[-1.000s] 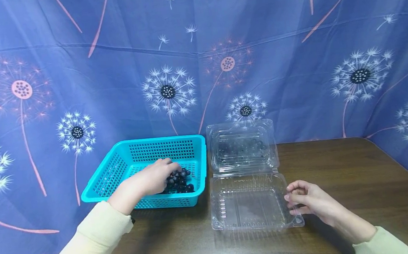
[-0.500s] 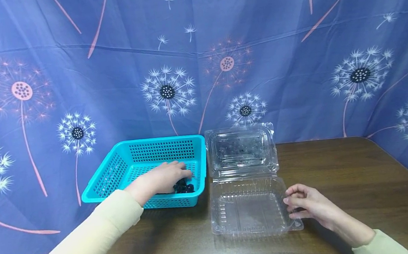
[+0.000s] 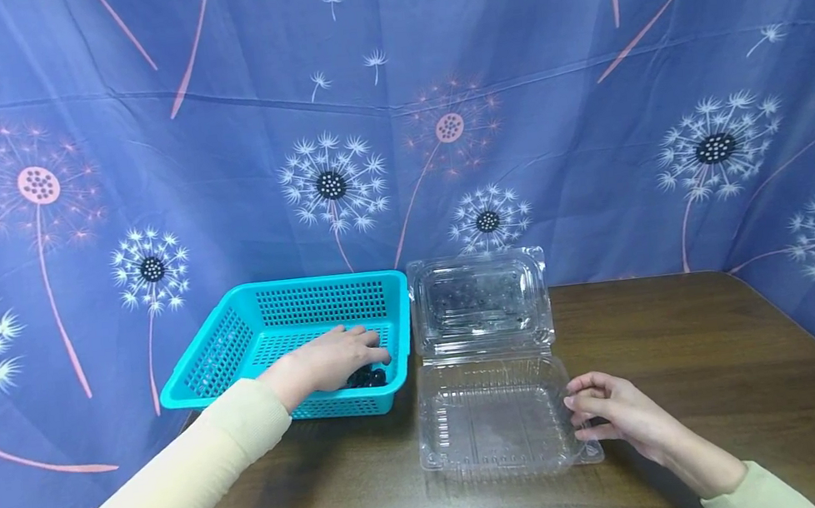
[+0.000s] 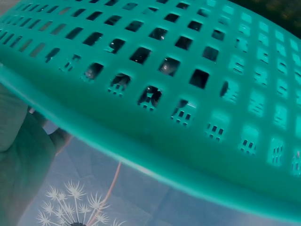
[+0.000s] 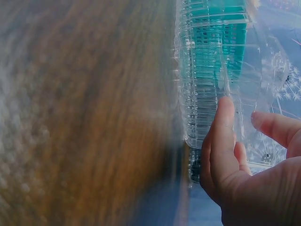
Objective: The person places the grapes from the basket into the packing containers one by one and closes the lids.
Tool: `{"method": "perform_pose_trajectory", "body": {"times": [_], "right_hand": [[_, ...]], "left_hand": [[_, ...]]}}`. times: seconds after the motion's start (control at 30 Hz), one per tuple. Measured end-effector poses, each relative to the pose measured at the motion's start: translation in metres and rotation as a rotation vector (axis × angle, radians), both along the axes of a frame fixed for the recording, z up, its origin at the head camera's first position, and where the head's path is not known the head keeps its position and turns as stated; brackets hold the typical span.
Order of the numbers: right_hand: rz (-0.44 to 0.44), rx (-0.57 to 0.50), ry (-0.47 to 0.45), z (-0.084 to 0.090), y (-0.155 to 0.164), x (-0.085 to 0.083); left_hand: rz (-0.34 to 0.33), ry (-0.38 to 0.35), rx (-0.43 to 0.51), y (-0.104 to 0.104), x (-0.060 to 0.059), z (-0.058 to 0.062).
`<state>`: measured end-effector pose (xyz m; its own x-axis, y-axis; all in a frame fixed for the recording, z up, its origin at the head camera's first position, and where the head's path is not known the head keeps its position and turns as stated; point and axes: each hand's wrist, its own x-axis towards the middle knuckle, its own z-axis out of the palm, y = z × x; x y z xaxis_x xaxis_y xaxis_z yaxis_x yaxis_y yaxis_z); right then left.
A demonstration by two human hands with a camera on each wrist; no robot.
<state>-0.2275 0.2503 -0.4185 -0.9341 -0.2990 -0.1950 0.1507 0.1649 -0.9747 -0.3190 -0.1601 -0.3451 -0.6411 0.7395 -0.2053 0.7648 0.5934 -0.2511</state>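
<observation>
My left hand (image 3: 329,361) reaches into the teal basket (image 3: 223,355) at the back left of the wooden surface (image 3: 691,356), fingers curled over a small pile of dark berries (image 3: 370,376); I cannot tell whether any are pinched. They look small, round and easily bruised, so I judge they want a light cupping hold. My right hand (image 3: 615,415) pinches the right rim of the open clear clamshell box (image 3: 495,424), just right of the basket. Thin, light and slippery by the look of it, the box would slide unless steadied at its edge.
</observation>
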Motion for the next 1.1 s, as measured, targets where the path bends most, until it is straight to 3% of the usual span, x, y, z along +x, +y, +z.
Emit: {"method": "perform_pose_trajectory", "body": {"times": [0.17, 0.33, 0.63, 0.93, 1.1], "right_hand": [[-0.016, -0.018, -0.006, 0.000, 0.000, 0.000], [-0.013, -0.024, -0.004, -0.001, 0.001, 0.000], [-0.029, -0.012, 0.021, -0.001, -0.003, -0.003], [-0.102, -0.018, 0.031, -0.001, -0.011, -0.005], [-0.125, -0.024, 0.045, -0.002, -0.015, -0.007]], "left_hand": [[-0.054, 0.031, -0.053, 0.002, -0.002, -0.002], [-0.048, -0.028, -0.098, 0.004, -0.005, -0.006], [-0.068, -0.038, -0.110, 0.002, -0.009, -0.013], [-0.064, -0.064, -0.101, 0.002, -0.011, -0.015], [-0.083, -0.042, -0.092, 0.003, -0.012, -0.016]]}}
